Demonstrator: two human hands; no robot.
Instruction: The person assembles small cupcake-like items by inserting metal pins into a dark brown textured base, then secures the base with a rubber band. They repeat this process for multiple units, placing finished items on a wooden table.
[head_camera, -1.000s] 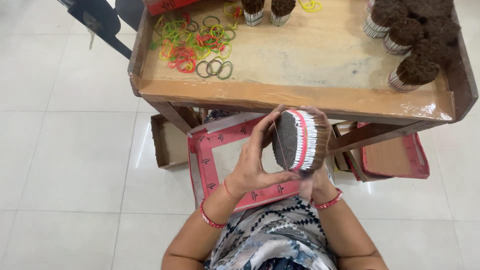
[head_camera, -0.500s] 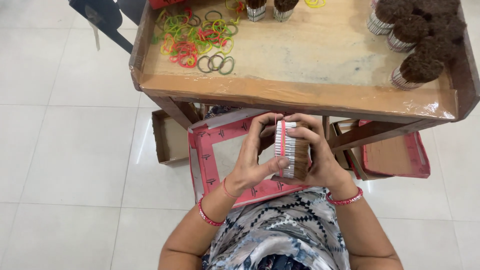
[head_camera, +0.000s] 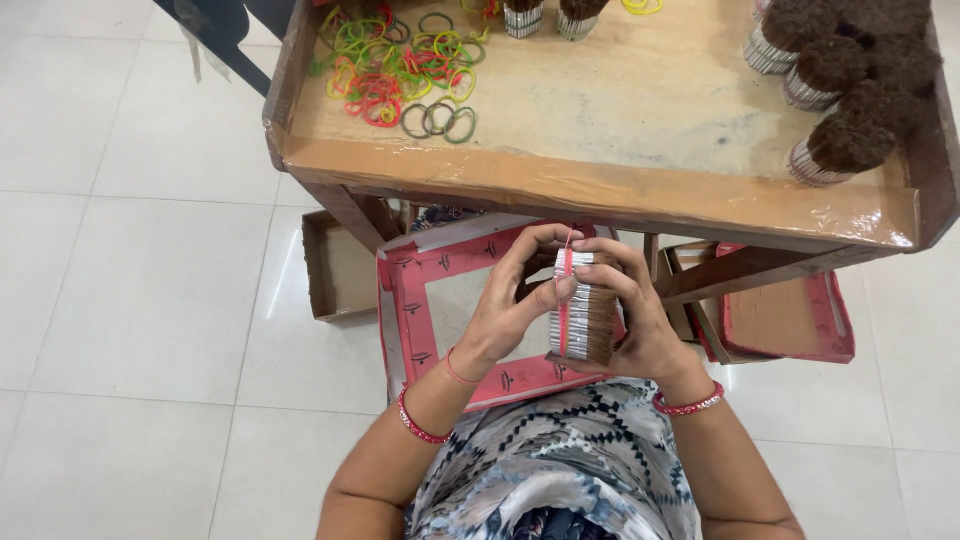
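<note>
Right now both hands are clasping the bundle of sticks (head_camera: 585, 320) upright over the lap, left hand (head_camera: 515, 300) and right hand (head_camera: 640, 320) flanking it, fingertips pinching the red rubber band (head_camera: 566, 300) running lengthwise down its face.

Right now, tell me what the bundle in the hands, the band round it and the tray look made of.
Bundle: thin sticks, seemingly wood or paper-wrapped, matte brown with pale striped ends.
Band: likely rubber; thin red loop stretched taut, like the coloured loops on the tray.
Tray: looks like wood under glossy tape; brown, shiny rim.
</note>
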